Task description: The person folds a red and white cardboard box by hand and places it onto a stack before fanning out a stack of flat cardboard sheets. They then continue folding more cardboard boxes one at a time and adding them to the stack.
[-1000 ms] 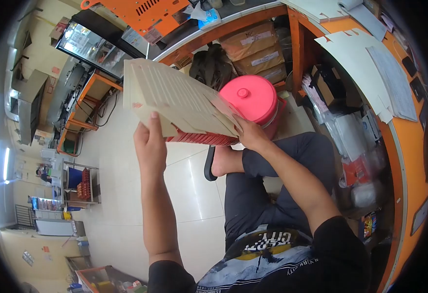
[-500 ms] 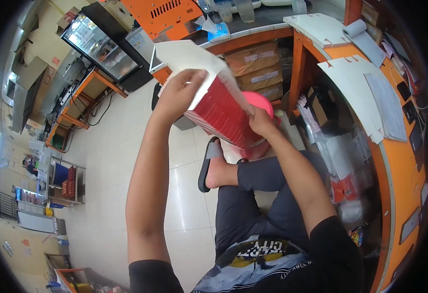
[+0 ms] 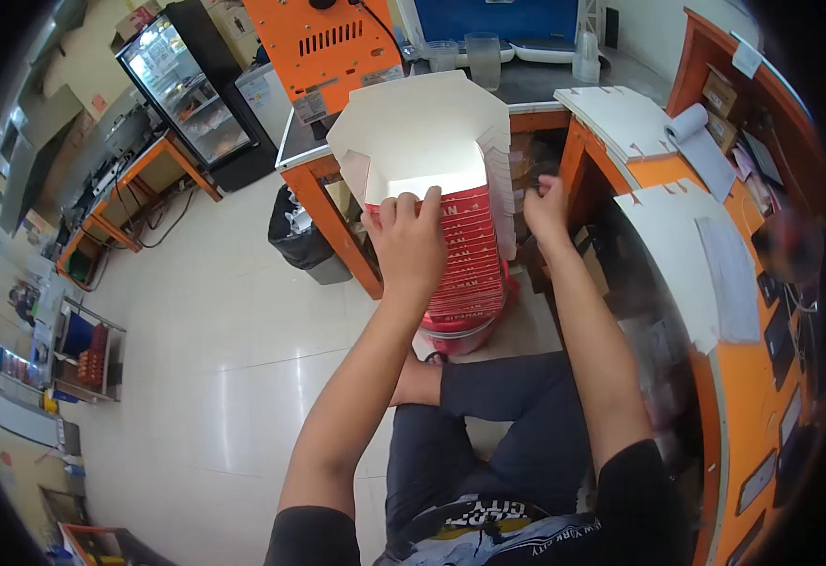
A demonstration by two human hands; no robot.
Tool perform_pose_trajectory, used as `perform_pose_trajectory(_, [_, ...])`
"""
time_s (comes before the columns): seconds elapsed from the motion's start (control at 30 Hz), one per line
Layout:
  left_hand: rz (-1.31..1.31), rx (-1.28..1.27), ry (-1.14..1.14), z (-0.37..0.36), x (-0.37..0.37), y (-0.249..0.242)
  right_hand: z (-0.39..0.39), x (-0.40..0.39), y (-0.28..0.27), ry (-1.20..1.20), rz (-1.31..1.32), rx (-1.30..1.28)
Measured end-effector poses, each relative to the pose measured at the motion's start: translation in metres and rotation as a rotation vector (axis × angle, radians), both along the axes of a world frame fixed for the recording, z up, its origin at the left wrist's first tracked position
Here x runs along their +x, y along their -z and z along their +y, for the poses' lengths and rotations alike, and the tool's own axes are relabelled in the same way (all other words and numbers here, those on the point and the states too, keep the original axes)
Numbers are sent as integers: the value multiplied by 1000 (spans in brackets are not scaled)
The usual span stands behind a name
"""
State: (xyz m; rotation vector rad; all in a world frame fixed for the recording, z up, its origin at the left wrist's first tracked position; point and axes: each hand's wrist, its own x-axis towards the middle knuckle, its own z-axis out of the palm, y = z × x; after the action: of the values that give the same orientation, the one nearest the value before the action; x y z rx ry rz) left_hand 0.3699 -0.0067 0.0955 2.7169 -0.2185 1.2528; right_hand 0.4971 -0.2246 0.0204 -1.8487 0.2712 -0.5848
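Observation:
A tall stack of nested red-and-white cardboard boxes point(image 3: 470, 255) stands upright in front of me, on what looks like a pink-red bucket point(image 3: 465, 338). The top box lies open, its white inside point(image 3: 432, 141) and flaps facing up. My left hand point(image 3: 408, 241) has its fingers hooked over the near rim of that top box. To the right of the stack, apart from it, my right hand point(image 3: 547, 209) is raised with its fingers curled; anything between them is too small to make out.
An orange machine point(image 3: 323, 47) and plastic cups point(image 3: 482, 58) stand on the counter ahead. Below is a black-lined bin point(image 3: 311, 247). Flat white cardboard sheets point(image 3: 672, 250) and phones lie on the orange desk point(image 3: 729, 396) at right.
The stack, tilted and held by both hands before, now stands upright. My left hand has moved down to the near rim; my right hand has let go of the stack's side and risen.

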Motion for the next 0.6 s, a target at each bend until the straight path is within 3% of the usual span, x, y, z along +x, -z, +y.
perform_pose_trajectory(0.1, [-54,-54,11,-8,3,1,19,-20,-89,-312,16,154])
perform_pose_trajectory(0.2, [-200,-129,30,6,0,0,46,-23,-155,-382,291,-627])
perform_pose_trajectory(0.3, [-195,-418,101,30,4,5,67,-9,-152,-251,238,-835])
perform_pose_trajectory(0.4, [86,-910,544,60,33,32,84,-17,-164,-231,130,-943])
perform_pose_trajectory(0.5, [146,-1188,601,49,31,46,90,-25,-174,-258,137,-929])
perform_pose_trajectory(0.6, [11,-856,438,44,27,60,82,-28,-178,-248,65,-780])
